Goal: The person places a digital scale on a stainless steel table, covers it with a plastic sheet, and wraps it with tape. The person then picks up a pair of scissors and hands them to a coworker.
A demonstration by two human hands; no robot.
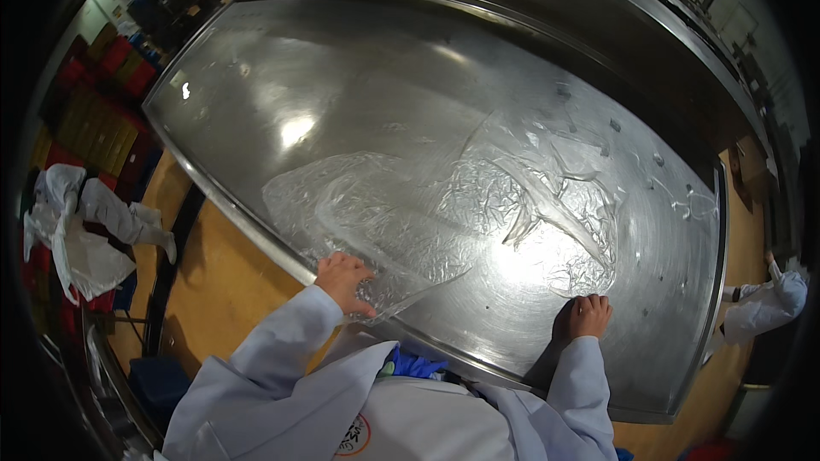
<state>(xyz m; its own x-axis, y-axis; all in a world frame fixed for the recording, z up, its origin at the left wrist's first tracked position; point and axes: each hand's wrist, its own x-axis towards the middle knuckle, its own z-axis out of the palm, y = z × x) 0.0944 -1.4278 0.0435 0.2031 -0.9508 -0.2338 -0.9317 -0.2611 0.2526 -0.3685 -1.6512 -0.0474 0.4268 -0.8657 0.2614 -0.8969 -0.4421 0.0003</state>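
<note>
A clear plastic sheet (pixel 384 221), thin and wrinkled, lies spread over a stainless steel table (pixel 359 96). Its right part is crumpled, with a raised fold running diagonally across it. At the table's front edge, my left hand (pixel 346 285) rests on the sheet's near left corner, fingers and thumb apart. My right hand (pixel 590 315) is farther right, knuckles up and fingers curled down at the sheet's near right edge. The fingertips are hidden, so whether they pinch the film cannot be seen.
A raised steel ledge (pixel 512 19) runs along the table's far side. Stacked red and yellow crates (pixel 109 134) stand to the left. One person in white (pixel 109 205) is at the left, another (pixel 769 301) at the right. A blue bin (pixel 157 384) sits low on the left.
</note>
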